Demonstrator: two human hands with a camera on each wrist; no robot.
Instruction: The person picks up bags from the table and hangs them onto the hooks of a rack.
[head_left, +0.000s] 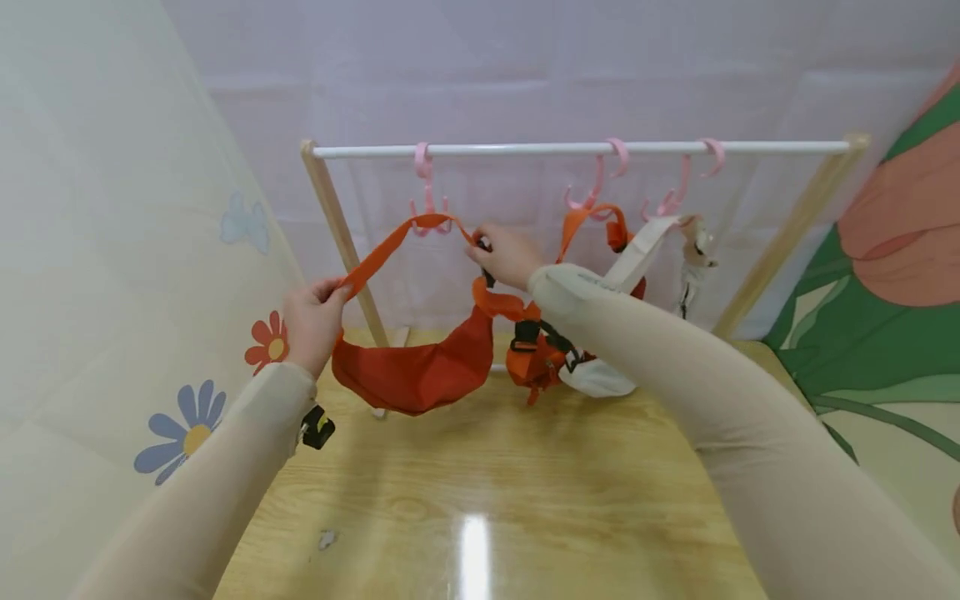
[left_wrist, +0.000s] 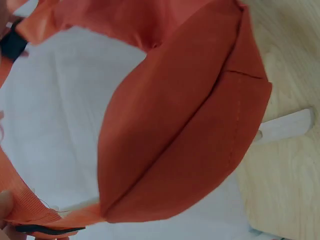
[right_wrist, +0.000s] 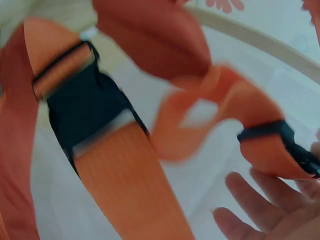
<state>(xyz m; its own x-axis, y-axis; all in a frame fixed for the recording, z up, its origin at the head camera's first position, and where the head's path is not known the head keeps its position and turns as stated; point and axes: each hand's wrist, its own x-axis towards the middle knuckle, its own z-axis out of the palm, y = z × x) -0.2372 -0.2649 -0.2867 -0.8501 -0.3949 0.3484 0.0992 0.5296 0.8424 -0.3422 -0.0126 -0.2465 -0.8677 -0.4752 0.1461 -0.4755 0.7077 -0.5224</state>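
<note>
An orange-red waist bag (head_left: 415, 377) hangs by its orange strap (head_left: 385, 250), which passes over the hooks of a pink hanger (head_left: 424, 171). At the strap's left side, my left hand (head_left: 309, 321) pinches the webbing above the bag's end. My right hand (head_left: 510, 254) grips the strap's other side by a black buckle (head_left: 485, 243). Up close in the left wrist view, the bag body (left_wrist: 175, 120) shows a seam along its length. In the right wrist view, the fingers (right_wrist: 260, 200) lie beside the strap's dark buckle (right_wrist: 267, 131).
A white rail (head_left: 517, 151) on wooden posts (head_left: 791, 237) carries two more pink hangers (head_left: 600, 179), (head_left: 682, 187). Another orange bag (head_left: 534, 362) and a white bag (head_left: 597, 377) hang right of the held bag, partly behind my right arm. Below lies a wooden tabletop (head_left: 420, 483).
</note>
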